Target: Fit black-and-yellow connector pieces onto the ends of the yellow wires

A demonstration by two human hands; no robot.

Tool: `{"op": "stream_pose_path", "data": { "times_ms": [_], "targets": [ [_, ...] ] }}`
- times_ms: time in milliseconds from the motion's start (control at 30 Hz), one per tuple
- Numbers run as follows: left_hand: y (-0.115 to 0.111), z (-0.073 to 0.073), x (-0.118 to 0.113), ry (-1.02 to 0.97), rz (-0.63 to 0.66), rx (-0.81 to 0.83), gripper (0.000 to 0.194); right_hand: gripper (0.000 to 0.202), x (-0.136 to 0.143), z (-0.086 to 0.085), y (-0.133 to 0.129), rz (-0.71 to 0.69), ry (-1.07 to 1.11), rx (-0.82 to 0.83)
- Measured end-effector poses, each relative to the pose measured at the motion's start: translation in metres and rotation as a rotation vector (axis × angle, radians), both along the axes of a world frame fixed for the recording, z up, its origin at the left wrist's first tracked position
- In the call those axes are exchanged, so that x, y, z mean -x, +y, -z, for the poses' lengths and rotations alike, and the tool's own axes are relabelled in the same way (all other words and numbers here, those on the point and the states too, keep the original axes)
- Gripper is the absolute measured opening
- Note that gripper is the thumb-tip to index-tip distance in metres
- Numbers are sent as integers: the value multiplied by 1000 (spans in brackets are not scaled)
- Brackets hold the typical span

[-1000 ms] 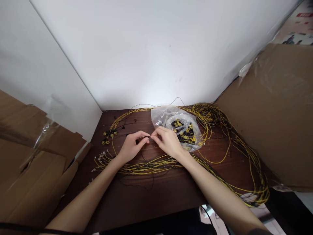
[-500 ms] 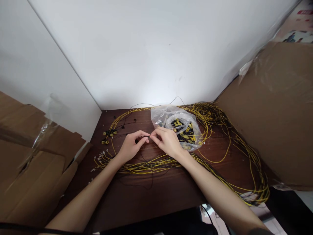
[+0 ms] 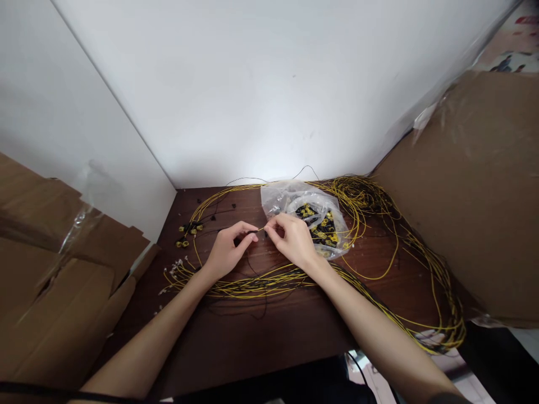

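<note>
Two cardboard boxes (image 3: 471, 196): flanked the tabletop (image 3: 295, 334).
Yellow-black wires (image 3: 252, 290): lay beneath both forearms (image 3: 172, 314).
Clear bag (image 3: 275, 196): held black-yellow pieces (image 3: 327, 230).
Left hand (image 3: 226, 251): grip was nearly closed around a black piece (image 3: 252, 232).
Right hand (image 3: 295, 240): fingertip grip pinched a thin wire (image 3: 261, 229).
Thin wire: stretched between both hands.

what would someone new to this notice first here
Probably the two bare hands at the centre, the left hand and right hand pinching a thin wire between them. Next, the clear bag of black and yellow parts just beyond the right hand, and the yellow and black wires looping around it and across the dark table.
</note>
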State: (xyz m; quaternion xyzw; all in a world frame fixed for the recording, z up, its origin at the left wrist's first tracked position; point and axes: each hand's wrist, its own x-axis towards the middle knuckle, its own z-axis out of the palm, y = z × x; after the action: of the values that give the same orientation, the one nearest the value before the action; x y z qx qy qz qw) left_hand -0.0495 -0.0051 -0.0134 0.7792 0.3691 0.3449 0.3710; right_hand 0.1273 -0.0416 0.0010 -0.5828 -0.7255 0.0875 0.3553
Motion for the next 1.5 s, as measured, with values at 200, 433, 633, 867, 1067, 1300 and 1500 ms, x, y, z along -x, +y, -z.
{"op": "stream_pose_path", "data": {
  "times_ms": [200,433,633,867,1067,1300,1500],
  "targets": [
    [1,1,1,19,20,-18,16,12,4,-2,-5,-138,-78,17],
    [-1,-3,-1,63,-21,-116,16,11,1,-4,-4,-56,-50,12],
    [-1,-2,-1,64,-28,-149,15,11,-3,-5,-3,5,-9,-12],
    [-1,-4,0,89,-19,-157,13,11,1,-4,-5,-123,-74,-6],
    [-1,-3,-1,83,-1,-143,14,14,3,-3,-4,-93,-92,9],
    [-1,-6,-1,22,-12,-216,11,12,-1,-3,-2,35,-14,-13],
    [-1,-6,0,28,-26,-243,13,12,2,-4,-4,-95,-30,-10]
  ]
}}
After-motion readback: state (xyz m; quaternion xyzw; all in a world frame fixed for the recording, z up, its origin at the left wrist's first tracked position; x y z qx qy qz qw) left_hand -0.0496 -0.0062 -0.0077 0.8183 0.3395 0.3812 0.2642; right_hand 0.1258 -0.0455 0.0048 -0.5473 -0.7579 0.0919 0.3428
